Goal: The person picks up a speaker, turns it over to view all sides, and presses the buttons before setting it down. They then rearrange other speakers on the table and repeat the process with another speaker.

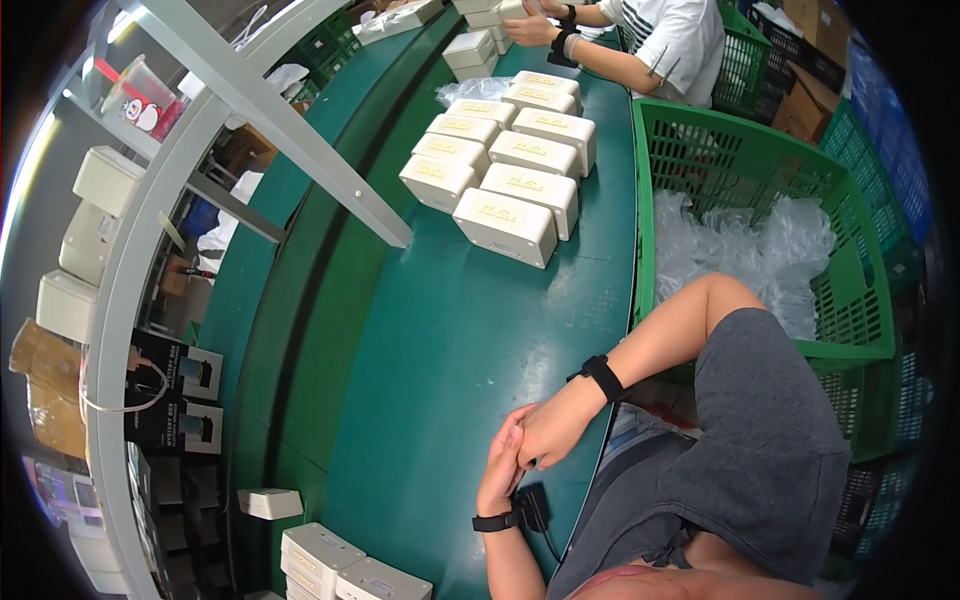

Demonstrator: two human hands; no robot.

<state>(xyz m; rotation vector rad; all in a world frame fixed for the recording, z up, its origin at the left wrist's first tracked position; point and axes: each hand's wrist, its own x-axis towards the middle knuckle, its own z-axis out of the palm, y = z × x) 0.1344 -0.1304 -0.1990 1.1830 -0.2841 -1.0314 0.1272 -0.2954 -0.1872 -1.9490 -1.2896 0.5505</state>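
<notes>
My right hand (552,432) is folded against my left hand (499,472) over the near edge of the green work surface (440,370). The fingers of both hands are bent in and pressed together, and no object shows in them. Each wrist wears a black strap; beside the left one sits a small black device (535,507) with a thin cable. Farther up the surface, several cream rectangular boxes (505,225) with gold lettering stand close together in two rows, apart from my hands.
At right stands a green crate (875,290) holding clear plastic bags (765,245). A grey metal post (290,130) slants down to the surface. Cream boxes (320,555) are stacked at lower left. At the far end a co-worker's hands (530,28) are beside more boxes (470,50).
</notes>
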